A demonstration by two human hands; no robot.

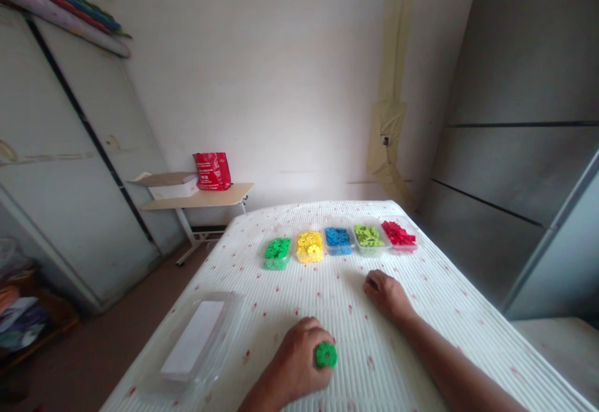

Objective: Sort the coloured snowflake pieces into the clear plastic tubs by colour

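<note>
My left hand rests on the white ribbed table cover near the front edge, fingers closed around a green toothed plastic disc. My right hand lies on the cover further back and to the right, fingers curled in a loose fist; I cannot see anything in it. Behind the hands stands a row of small clear tubs filled with plastic pieces sorted by colour: green, yellow, blue, lime and red.
A clear lidded box with a white sheet inside lies at the table's front left. A small side table with a red bag stands by the back wall. Grey cabinets line both sides of the room.
</note>
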